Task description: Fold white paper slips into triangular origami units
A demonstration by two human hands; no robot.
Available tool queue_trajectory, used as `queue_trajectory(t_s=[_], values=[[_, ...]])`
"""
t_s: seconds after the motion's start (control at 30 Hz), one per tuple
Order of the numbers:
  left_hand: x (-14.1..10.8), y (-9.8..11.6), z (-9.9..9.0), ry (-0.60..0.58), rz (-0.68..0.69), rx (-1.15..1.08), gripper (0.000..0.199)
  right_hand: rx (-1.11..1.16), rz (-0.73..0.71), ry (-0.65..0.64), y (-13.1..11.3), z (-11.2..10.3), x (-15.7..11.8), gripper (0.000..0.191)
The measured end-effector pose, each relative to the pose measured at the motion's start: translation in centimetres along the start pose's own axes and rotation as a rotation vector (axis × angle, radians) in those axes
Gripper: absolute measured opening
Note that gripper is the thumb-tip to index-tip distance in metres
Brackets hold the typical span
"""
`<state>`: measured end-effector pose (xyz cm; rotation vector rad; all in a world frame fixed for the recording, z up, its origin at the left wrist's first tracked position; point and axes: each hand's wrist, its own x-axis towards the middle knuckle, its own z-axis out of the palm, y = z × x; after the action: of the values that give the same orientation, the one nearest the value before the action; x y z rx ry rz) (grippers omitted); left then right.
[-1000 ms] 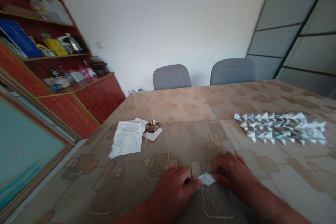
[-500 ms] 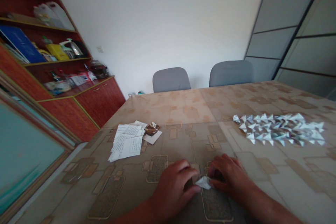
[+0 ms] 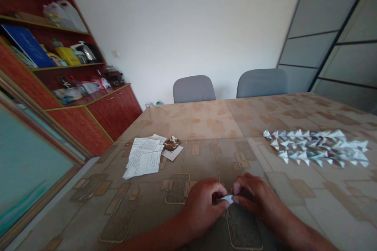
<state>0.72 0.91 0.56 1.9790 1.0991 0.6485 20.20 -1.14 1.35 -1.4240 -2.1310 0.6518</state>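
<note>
A small folded piece of white paper [image 3: 228, 199] is pinched between my two hands, just above the near part of the table. My left hand [image 3: 206, 200] closes on its left side with thumb and fingers. On the other side, the thumb and fingertips of my right hand [image 3: 255, 194] grip its right end. Much of the paper is covered by my fingers. To the right stand several rows of folded paper pieces [image 3: 318, 147] with pointed tips. Left of my hands lies a stack of printed paper slips [image 3: 144, 159].
The table [image 3: 191, 121] wears a patterned brown cloth. Beside the slips sits a small brown object with white bits [image 3: 172, 144] over a white card [image 3: 173, 153]. Two grey chairs [image 3: 194, 89] stand at the far edge. A red-brown shelf cabinet [image 3: 118, 108] is at the left.
Both hands have drawn closer together, and the fingers of my left hand have closed onto the paper. Less of the paper shows now. The view has shifted slightly.
</note>
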Motion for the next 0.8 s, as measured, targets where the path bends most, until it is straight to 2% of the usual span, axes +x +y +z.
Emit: queue_trajectory(t_s=[0.23, 0.4, 0.6, 0.8], values=[[0.0, 0.1, -0.1, -0.02, -0.082, -0.315, 0.009, 0.318, 0.042, 0.025, -1.1, 0.2, -0.1, 0.011], [0.2, 0.2, -0.5, -0.054, -0.086, -0.423, 0.01, 0.37, 0.042, 0.057, -1.2, 0.3, -0.1, 0.012], [0.2, -0.3, -1.4, -0.209, -0.14, -0.467, 0.022, 0.442, 0.037, 0.049, -1.2, -0.2, 0.0, 0.013], [0.1, -0.5, -2.3, -0.3, -0.137, -0.519, 0.034, 0.441, 0.026, 0.029, -0.6, -1.2, 0.1, 0.015]])
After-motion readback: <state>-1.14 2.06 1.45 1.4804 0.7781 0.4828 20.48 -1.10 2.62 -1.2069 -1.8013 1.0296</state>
